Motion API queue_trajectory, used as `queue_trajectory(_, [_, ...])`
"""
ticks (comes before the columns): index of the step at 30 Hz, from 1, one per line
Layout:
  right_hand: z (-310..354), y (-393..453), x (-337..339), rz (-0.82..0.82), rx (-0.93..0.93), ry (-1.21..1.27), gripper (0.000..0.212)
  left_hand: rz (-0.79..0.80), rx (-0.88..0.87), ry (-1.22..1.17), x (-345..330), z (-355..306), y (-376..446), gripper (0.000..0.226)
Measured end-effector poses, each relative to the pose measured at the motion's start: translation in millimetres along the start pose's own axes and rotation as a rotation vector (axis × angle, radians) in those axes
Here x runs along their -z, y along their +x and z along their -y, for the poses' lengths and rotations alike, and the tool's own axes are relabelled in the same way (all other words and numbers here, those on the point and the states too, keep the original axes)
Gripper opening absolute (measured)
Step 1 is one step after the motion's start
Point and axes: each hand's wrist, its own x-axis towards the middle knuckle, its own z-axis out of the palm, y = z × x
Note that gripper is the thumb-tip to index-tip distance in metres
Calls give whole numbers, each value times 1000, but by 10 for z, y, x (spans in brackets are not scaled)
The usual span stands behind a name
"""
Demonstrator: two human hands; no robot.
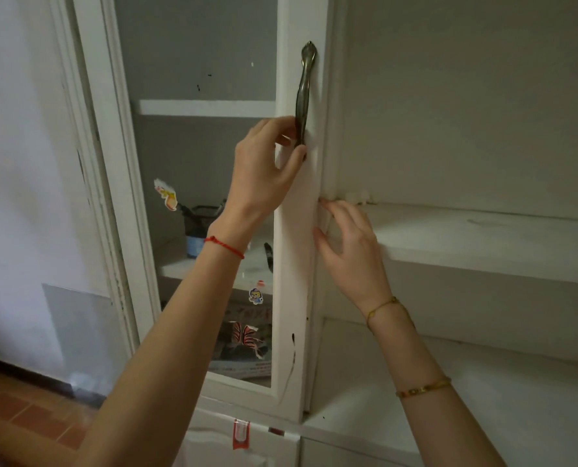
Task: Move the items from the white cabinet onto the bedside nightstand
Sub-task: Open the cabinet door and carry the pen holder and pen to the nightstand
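Now left hand (264, 166) gripping door handle (305, 92) — right hand (346, 246) flat on door edge (316, 264)

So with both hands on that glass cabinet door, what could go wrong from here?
The right hand has its fingertips at the door's edge, beside the frame; they might get pinched if the door swings back. The left hand grips only the bottom of the metal handle, so it may slip. A sharp tug could topple the dark pen holder behind the glass.
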Motion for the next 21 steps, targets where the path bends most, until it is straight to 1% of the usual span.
queue_trajectory(4, [63, -40, -25, 16, 29, 38, 44, -19, 19, -10, 171, -102, -72, 32])
queue_trajectory(8, [247, -205, -9, 0, 84, 129, 45, -59, 31, -30, 424, -234, -191, 36])
queue_trajectory(11, [430, -331, -7, -63, 153, 158, 47, -62, 51, -62, 657, -344, -281, 44])
queue_trajectory(14, [658, -464, -68, -141, 215, 246, 48, -56, 75, -88, 894, -437, -374, 48])
queue_trajectory(18, [1015, -615, -134, -197, 281, 334, 50, -102, 144, -148, 1263, -520, -499, 54])
queue_trajectory(21, [1316, -697, -203, -203, 322, 397, 52, -113, 166, -118, 1590, -562, -582, 55])
